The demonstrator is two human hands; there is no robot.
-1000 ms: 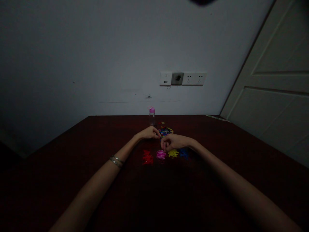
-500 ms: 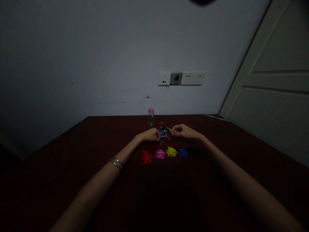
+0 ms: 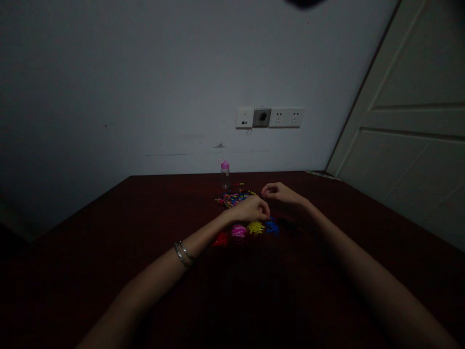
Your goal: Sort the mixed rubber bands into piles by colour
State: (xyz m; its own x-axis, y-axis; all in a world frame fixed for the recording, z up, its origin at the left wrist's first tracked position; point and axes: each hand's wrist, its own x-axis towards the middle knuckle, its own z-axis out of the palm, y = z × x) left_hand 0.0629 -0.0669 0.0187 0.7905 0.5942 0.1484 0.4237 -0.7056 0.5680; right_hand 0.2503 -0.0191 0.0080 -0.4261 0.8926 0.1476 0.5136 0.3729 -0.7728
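Note:
My left hand [image 3: 254,208] is pinched closed just above the blue pile [image 3: 272,228]; whatever its fingertips hold is too small to name. To the right of the mixed heap of coloured bands [image 3: 232,199], my right hand [image 3: 278,192] has its fingers curled together, and their contents cannot be made out. In front of the heap lie a red pile [image 3: 221,239], a pink pile [image 3: 239,232] and a yellow pile [image 3: 255,228], with the blue one at their right. A dim black pile [image 3: 289,228] sits farther right.
A clear bottle with a pink lid [image 3: 225,175] stands behind the heap on the dark red table [image 3: 174,194]. Sockets [image 3: 269,118] are on the wall behind. A white panelled door [image 3: 410,121] is at the right.
My left hand has moved right from the heap's left side to above the blue pile. My right hand has shifted slightly away from the heap. The mixed heap's left part is now uncovered.

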